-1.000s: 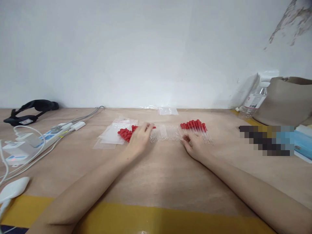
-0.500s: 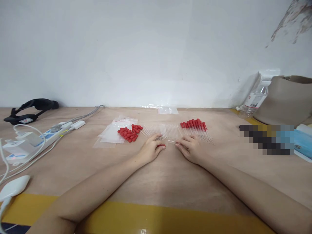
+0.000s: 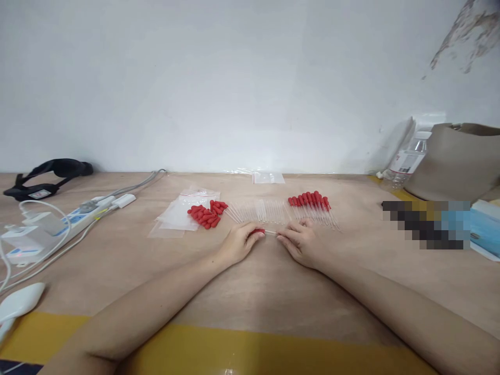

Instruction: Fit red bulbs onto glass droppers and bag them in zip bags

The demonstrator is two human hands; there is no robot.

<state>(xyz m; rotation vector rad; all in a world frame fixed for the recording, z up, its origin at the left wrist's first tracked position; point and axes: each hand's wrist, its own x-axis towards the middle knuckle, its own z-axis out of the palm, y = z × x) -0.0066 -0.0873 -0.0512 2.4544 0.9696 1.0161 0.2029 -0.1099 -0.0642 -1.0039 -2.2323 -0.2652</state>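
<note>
My left hand (image 3: 239,242) pinches a red rubber dropper bulb (image 3: 258,230) between thumb and fingers. In my right hand (image 3: 302,242) is a thin clear glass dropper tube (image 3: 271,233), whose end meets the bulb's mouth; how deep it sits I cannot tell. Beyond my hands lies a row of bare clear tubes (image 3: 260,209). Left of them is a heap of loose red bulbs (image 3: 203,216). To the right, several droppers with red bulbs on their tubes (image 3: 308,199) lie side by side, bulbs pointing toward the wall.
Clear zip bags (image 3: 175,214) lie under and beside the loose bulbs, another small bag (image 3: 269,178) by the wall. A power strip (image 3: 74,219) with cables is at left, near a black strap device (image 3: 49,177). At right stand a plastic bottle (image 3: 408,161) and a grey-brown container (image 3: 455,161).
My hands have come together, and the tube in my right hand now meets the bulb in my left. My left fingers have closed more around the bulb.
</note>
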